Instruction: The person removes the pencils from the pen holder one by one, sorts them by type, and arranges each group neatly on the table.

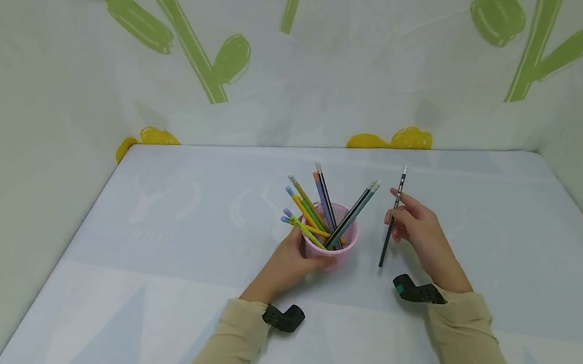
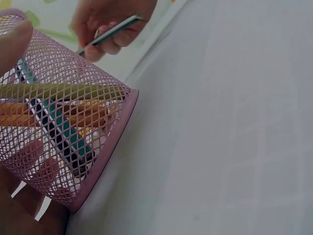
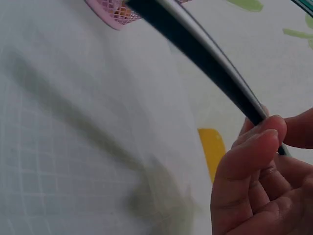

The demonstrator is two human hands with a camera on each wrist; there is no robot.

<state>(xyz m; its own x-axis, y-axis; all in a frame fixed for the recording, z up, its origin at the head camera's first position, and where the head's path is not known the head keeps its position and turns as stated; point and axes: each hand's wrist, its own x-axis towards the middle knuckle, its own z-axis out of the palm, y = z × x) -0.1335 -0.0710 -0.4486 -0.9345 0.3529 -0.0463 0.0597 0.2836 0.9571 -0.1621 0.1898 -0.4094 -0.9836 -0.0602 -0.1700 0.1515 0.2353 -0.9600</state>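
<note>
A pink mesh pencil cup holds several pencils in yellow, green, purple and dark colours, leaning different ways. My left hand grips the cup from its left and near side, thumb across the front. Through the mesh in the left wrist view, the pencils' lower ends show. To the right of the cup, my right hand pinches a dark striped pencil between thumb and fingers. That pencil stands nearly upright in the head view, apart from the cup. The right wrist view shows the pinching fingers close up.
A pale blue and white cloth covers the table. Behind it hangs a light curtain with green leaves and yellow shapes. Each wrist wears a black camera mount, one on the left and one on the right.
</note>
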